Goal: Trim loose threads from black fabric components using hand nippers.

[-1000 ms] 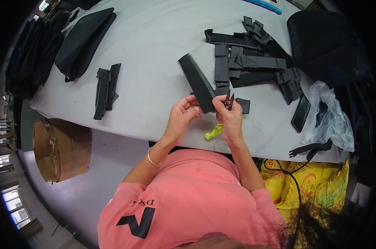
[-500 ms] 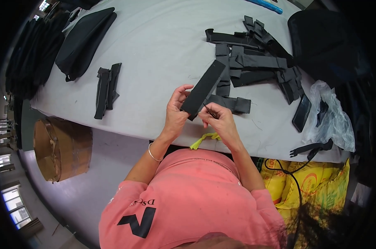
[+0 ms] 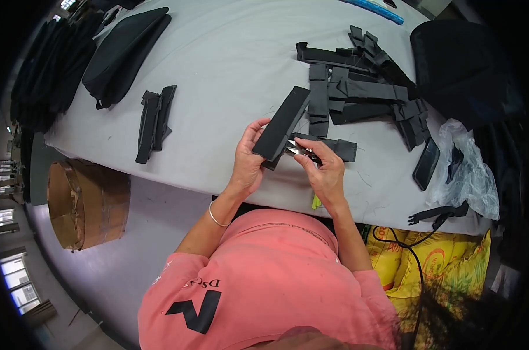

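Observation:
My left hand [image 3: 248,162] is closed on a flat black fabric strip [image 3: 283,122], which it holds tilted above the table, thumb at the lower end. In my right hand [image 3: 327,175] is a pair of thread snips [image 3: 293,148]. Their shiny blades point at the strip's right edge near its lower end; I cannot tell whether they touch it. Beyond my hands lies a loose heap of similar black strips [image 3: 369,89]. One more black strip [image 3: 343,149] rests just behind my right hand. Any thread at the blades is too small to make out.
Two or three black strips [image 3: 156,123] lie at the left, near a folded black fabric piece [image 3: 124,55]. At the right are a phone [image 3: 425,165], a clear plastic bag [image 3: 467,175] and a buckle strap [image 3: 439,213]. A cardboard box [image 3: 89,201] stands on the floor.
The snips' metal blades have come into view in my right hand, beside the strip's edge. My right hand has shifted slightly right. Less of the yellow ribbon at the table edge shows.

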The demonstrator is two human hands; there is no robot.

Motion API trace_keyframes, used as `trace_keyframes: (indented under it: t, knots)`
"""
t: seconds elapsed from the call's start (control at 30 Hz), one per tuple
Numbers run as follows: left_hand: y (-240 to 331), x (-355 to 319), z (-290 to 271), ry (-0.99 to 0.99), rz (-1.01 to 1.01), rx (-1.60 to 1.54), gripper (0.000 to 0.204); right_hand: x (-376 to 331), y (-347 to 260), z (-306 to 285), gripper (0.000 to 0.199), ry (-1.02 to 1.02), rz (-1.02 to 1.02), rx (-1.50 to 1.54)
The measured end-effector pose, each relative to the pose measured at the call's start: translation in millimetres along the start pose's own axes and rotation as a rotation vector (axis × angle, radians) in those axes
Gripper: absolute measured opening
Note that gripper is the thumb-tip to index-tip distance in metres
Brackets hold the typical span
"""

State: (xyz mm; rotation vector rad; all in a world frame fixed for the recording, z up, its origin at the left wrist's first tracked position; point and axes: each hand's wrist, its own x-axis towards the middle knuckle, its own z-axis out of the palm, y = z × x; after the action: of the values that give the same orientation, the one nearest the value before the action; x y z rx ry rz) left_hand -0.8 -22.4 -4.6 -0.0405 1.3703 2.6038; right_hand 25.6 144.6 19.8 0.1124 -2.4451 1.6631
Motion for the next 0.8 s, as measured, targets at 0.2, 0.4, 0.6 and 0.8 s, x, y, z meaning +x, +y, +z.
trace_keyframes:
  t: [0.2,0.4,0.6,0.8]
  knots:
    - [0.6,-2.8,1.6,-0.018,-0.014,0.018,0.050,0.0,1.8,5.5,0.024,0.059,-0.010,0.007]
    - [-1.6,-5.0,3.0,-0.020,-0.011,0.049,0.051,0.7,1.9,6.8,0.021,0.121,-0.024,-0.126]
    - [-3.5,-3.9,-1.0,0.007,0.000,0.033,0.051,1.5,6.3,0.5,0.022,0.097,0.108,0.035]
    - [-7.1,-5.3,-0.9,0.068,-0.081,-0.027,0.047,3.2,-16.8,1.6,0.045,-0.157,-0.069,-0.032]
